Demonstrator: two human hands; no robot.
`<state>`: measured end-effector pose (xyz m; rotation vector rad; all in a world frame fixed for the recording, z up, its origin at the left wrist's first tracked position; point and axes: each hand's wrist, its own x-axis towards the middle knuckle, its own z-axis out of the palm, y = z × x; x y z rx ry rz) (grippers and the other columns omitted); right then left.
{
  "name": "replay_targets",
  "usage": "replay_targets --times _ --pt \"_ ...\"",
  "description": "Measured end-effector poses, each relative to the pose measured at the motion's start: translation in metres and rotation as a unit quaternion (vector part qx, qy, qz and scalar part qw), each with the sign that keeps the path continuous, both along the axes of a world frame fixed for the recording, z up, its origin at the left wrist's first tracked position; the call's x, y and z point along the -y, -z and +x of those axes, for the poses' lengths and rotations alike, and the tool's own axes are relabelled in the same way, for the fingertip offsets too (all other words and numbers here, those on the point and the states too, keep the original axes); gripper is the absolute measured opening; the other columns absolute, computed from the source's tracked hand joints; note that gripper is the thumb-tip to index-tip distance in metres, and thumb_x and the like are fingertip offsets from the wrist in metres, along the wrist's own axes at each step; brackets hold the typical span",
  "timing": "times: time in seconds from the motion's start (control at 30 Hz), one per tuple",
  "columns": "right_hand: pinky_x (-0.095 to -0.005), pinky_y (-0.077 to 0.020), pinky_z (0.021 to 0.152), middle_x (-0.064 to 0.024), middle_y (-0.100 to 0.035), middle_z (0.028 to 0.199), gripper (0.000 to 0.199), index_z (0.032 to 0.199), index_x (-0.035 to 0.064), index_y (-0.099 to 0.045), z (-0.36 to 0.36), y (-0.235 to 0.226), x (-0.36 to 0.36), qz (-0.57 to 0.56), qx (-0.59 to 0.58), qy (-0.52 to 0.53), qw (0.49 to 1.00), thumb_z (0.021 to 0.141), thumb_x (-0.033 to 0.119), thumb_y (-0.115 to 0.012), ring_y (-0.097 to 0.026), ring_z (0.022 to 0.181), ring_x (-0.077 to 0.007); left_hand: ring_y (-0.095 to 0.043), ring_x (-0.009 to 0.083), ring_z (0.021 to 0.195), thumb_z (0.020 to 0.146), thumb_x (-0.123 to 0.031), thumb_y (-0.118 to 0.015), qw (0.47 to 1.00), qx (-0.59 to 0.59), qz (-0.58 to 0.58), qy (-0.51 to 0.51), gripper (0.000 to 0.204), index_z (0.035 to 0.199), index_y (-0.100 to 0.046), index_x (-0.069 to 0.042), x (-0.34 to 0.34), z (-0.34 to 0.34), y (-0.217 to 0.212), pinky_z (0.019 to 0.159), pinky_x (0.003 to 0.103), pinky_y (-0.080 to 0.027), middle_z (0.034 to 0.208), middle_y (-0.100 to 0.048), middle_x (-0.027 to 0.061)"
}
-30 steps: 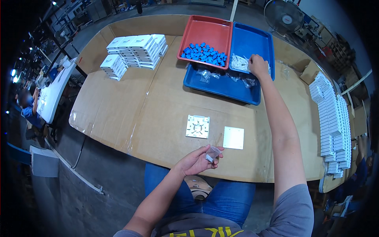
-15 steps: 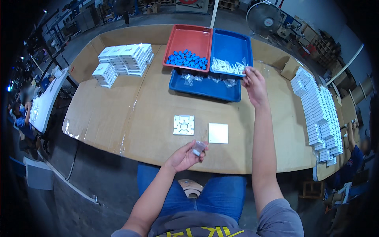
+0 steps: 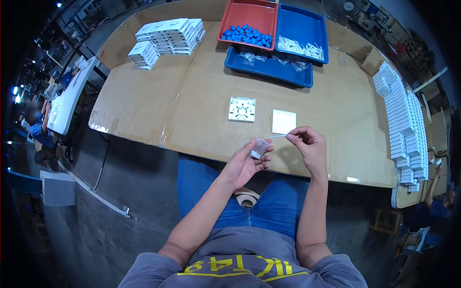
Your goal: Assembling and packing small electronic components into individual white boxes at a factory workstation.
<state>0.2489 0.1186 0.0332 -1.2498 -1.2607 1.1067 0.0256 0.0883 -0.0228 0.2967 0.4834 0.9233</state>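
My left hand (image 3: 246, 163) holds a small clear plastic bag (image 3: 259, 147) near the table's front edge, above my lap. My right hand (image 3: 307, 146) pinches a thin white stick-like part (image 3: 277, 137) whose tip points at the bag's mouth. Just beyond my hands, on the cardboard-covered table (image 3: 153, 105), lie a white square base with moulded ribs (image 3: 242, 109) and a plain white square cover (image 3: 284, 121), side by side and apart.
At the back stand a red tray of blue pieces (image 3: 246, 19), a blue tray of white sticks (image 3: 302, 33) and a lower blue tray with clear bags (image 3: 269, 67). White boxes are stacked back left (image 3: 168, 33) and along the right edge (image 3: 401, 115). Another person sits far left (image 3: 36, 127).
My right hand came back from the blue tray at the far side to in front of me, now pinching a white stick next to the bag. My left hand stayed near the table edge.
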Motion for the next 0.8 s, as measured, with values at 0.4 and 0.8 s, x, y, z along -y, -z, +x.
replay_targets --times 0.4,0.8 --pt "-0.0195 -0.0328 0.056 0.0068 -0.062 0.074 0.007 0.098 0.0017 -0.078 0.012 -0.022 -0.003 0.045 0.071 -0.045 0.995 0.092 0.004 -0.079 -0.045 0.064 0.0001 -0.069 0.0172 0.1 0.111 -0.045 -0.05 0.999 -0.016 0.0 0.034 0.049 0.138 -0.059 -0.006 0.013 -0.003 -0.008 0.089 0.035 -0.056 0.125 -0.072 0.0102" --pt "-0.0241 -0.041 0.07 0.0017 -0.069 0.105 0.007 0.095 0.0055 -0.079 -0.022 -0.009 -0.01 0.047 0.107 -0.257 0.959 0.087 0.006 -0.079 -0.056 0.081 -0.0068 -0.07 0.0187 0.104 0.111 -0.041 -0.054 0.999 -0.042 0.006 0.028 0.043 0.135 -0.061 -0.006 0.017 -0.004 -0.013 0.088 0.036 -0.057 0.121 -0.071 0.0074"
